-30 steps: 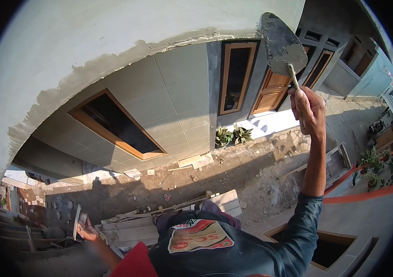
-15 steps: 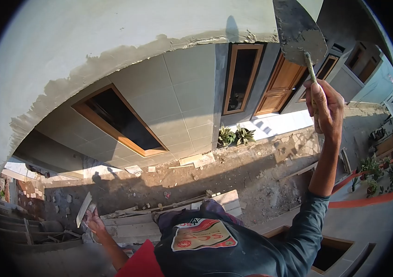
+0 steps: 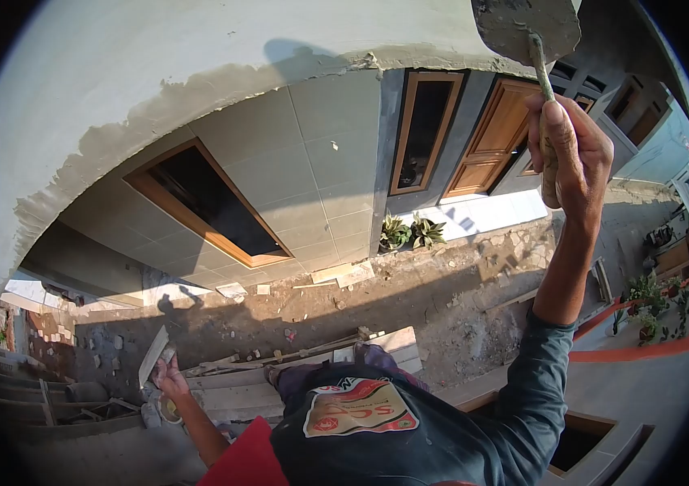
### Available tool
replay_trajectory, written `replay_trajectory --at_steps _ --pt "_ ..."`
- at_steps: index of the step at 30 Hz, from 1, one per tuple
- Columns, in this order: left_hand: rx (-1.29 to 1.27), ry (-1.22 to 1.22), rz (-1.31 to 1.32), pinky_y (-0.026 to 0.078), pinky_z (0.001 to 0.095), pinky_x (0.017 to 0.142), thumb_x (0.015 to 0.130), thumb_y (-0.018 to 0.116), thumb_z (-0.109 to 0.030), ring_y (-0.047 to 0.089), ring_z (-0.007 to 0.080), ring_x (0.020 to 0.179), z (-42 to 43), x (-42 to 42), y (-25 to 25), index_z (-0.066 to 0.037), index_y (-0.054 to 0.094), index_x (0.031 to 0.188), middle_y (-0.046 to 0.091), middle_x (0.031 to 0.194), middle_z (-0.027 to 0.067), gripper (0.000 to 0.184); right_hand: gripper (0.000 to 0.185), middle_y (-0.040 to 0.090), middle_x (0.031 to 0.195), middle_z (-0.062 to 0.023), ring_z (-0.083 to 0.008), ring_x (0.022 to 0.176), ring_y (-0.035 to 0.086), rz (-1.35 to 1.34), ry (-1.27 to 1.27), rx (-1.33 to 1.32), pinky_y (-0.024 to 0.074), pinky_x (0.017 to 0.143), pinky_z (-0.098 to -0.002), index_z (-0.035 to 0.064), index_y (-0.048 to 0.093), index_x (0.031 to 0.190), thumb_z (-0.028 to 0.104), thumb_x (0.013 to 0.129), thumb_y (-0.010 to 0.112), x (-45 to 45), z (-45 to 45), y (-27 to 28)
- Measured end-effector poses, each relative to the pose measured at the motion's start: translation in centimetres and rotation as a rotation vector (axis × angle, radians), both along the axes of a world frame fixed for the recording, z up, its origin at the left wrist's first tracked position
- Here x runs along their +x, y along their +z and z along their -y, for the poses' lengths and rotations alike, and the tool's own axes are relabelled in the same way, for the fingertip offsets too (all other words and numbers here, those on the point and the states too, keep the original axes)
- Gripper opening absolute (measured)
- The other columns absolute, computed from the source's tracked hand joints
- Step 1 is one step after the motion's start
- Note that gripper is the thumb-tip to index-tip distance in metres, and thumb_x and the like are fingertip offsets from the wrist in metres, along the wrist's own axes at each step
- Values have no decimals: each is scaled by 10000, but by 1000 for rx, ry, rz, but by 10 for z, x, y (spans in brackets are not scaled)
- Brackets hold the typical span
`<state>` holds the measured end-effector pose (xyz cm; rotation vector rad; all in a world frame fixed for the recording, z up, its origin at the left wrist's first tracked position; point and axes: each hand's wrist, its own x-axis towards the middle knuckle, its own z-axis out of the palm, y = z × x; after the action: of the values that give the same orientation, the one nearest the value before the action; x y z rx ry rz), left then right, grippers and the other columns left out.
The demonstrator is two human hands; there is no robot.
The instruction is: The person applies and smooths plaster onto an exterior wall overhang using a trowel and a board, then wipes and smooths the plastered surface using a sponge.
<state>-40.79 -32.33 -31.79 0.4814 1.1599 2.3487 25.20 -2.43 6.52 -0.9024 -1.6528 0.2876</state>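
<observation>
My right hand [image 3: 569,154] is raised at the upper right, its fingers wrapped round the handle of a trowel [image 3: 527,31]. The trowel's broad, mortar-smeared blade points up, over the lower edge of the pale wall [image 3: 199,49]; part of it is cut off by the frame. Along that edge runs a rough band of darker wet mortar [image 3: 130,121]. Low on the left, my left hand [image 3: 170,377] grips a flat, pale board [image 3: 153,355], seen nearly edge-on.
I stand above wooden planks [image 3: 231,397]. Far below lies a dirt path [image 3: 280,324] with rubble. Across it are a tiled wall with a framed window [image 3: 207,202], a wooden door [image 3: 490,138] and potted plants [image 3: 409,233]. An orange-edged planter [image 3: 644,348] is at right.
The trowel and my right hand have moved right and up relative to the first frame. A small pale fleck now shows before the tiled wall. My left hand and board have shifted slightly.
</observation>
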Motion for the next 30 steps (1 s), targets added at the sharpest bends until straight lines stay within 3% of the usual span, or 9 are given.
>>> replay_trajectory --at_steps 5,7,11,13,17,22,24,27,30 --pt "4 16 -66 393 565 1019 830 626 3 490 353 1196 25 6 -3 7 475 1221 512 1263 177 419 382 511 573 -2 -58 477 474 72 40 -253 360 434 -227 -24 652 932 339 951 537 6 -2 -65" --pt "6 42 -10 392 566 1018 828 622 6 494 347 1192 17 8 -5 9 476 1216 514 1263 173 415 387 516 571 -17 -71 474 477 120 90 -209 364 436 -247 -26 644 888 339 954 531 -21 -6 -76" --pt "31 -16 131 399 556 1012 815 622 15 506 321 1182 -45 34 1 -7 500 1194 521 1265 146 399 400 526 577 -26 -82 481 492 148 211 23 385 445 -250 -23 624 811 341 951 536 -78 -17 -41" --pt "130 -156 90 407 543 1002 810 629 10 514 302 1175 -97 63 4 -35 500 1212 526 1266 126 425 396 533 591 -14 -74 487 494 90 205 -12 388 447 -232 -15 644 838 352 948 542 -80 -10 -10" --pt "243 -486 73 420 519 985 783 604 67 511 288 1176 -201 199 103 -73 432 1309 528 1262 111 571 365 535 615 0 -45 495 467 -41 88 75 357 442 -205 -23 664 963 321 951 545 -30 4 3" --pt "405 -750 59 426 451 998 717 532 86 508 265 1169 -263 285 163 -82 427 1305 524 1239 92 620 399 520 611 -7 -60 493 468 6 61 -174 352 436 -219 -52 640 960 335 949 543 16 13 -47" --pt "354 -791 47 422 427 1013 636 490 50 505 249 1173 -272 293 168 -92 410 1312 517 1243 75 696 409 526 617 -15 -68 493 488 27 140 -243 373 436 -228 -58 632 940 342 946 550 6 8 -73" --pt "460 -901 70 399 443 1041 700 593 21 488 257 1209 -268 289 167 -103 401 1333 500 1288 78 673 380 530 612 -14 -68 491 484 -34 219 -317 370 436 -234 -21 637 893 343 950 543 -30 0 -97" --pt "326 -829 59 428 464 1005 687 554 55 510 271 1173 -261 294 177 -108 403 1318 521 1243 87 669 394 520 589 -15 -79 486 485 -54 227 -280 373 440 -249 -13 622 815 349 949 542 -66 -7 -103"
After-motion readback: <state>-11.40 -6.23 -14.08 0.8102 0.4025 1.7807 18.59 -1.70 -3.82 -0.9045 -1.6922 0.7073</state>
